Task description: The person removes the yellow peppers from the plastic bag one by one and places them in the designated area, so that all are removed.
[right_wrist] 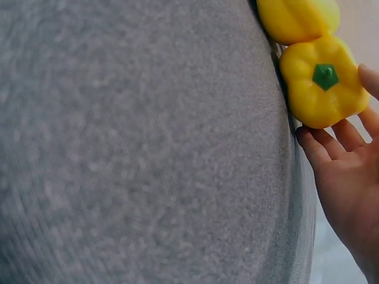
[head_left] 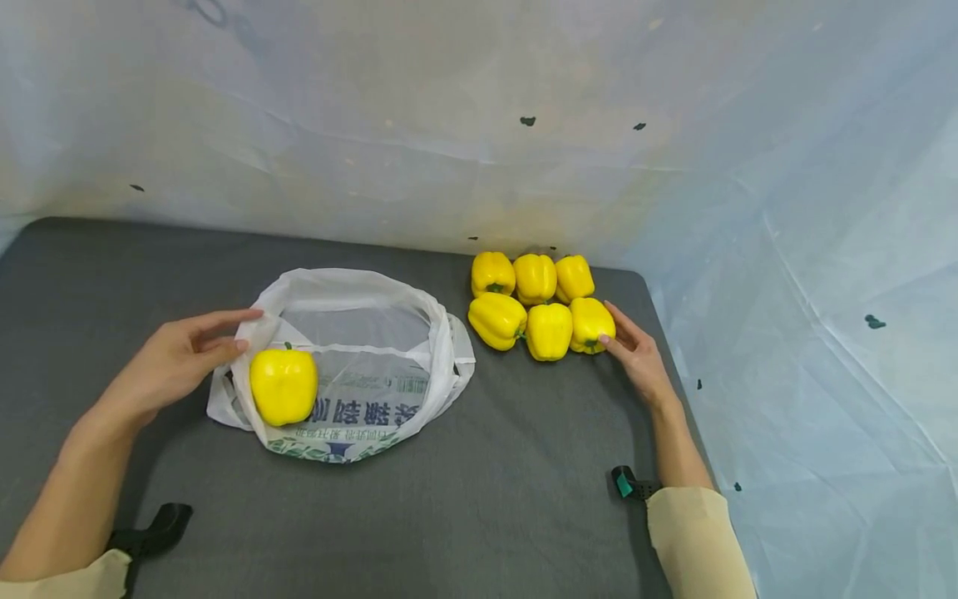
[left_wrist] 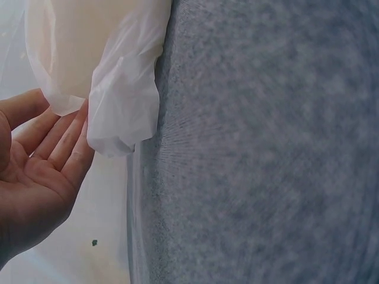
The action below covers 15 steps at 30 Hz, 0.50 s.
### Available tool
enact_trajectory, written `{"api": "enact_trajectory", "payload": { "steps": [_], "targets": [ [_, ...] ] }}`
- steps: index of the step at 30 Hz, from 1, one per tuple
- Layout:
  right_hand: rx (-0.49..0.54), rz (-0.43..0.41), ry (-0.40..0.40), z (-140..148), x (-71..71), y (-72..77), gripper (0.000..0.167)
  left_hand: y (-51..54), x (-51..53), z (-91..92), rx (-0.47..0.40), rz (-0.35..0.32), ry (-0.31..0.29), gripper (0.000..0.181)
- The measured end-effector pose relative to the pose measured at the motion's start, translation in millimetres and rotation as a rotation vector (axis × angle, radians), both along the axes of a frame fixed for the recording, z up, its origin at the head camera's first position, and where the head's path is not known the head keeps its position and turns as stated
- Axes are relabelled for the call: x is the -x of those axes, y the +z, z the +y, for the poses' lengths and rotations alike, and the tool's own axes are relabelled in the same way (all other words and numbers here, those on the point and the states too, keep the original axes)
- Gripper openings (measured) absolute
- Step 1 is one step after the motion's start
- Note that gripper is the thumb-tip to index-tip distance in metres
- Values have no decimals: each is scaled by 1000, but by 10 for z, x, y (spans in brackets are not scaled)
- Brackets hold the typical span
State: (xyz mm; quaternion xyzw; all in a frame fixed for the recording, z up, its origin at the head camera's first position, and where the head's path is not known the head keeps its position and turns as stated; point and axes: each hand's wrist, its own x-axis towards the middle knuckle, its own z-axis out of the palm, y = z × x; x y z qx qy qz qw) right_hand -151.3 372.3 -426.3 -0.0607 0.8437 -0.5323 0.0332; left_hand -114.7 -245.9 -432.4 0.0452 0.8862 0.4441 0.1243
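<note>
A white plastic bag [head_left: 445, 366] with printing lies with its mouth spread wide. One yellow bell pepper [head_left: 284, 386] sits in its left part. My left hand [head_left: 175, 358] holds the bag's left rim between thumb and fingers; in the left wrist view the thin plastic [left_wrist: 124, 89] hangs at the fingertips. To the right, my right hand [head_left: 638, 359] grips the nearest right yellow bell pepper [head_left: 590, 323], thumb on one side and fingers around the other. Its green stem end [right_wrist: 325, 77] faces the right wrist camera.
Several more yellow bell peppers [head_left: 535, 279] stand and lie close together in two rows beside the gripped one. Dark grey cloth [head_left: 494, 499] covers the table. Pale plastic sheeting [head_left: 419, 125] rises behind and along the right side.
</note>
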Motion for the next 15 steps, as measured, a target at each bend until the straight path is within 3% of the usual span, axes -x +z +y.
{"api": "enact_trajectory", "payload": {
  "steps": [6, 15],
  "targets": [
    [33, 21, -8, -30, -6, 29, 60, 4, -9, -2, 1, 0, -5, 54],
    [91, 138, -66, -72, 24, 84, 52, 10, -12, -13, -1, -6, -12, 55]
  ]
}}
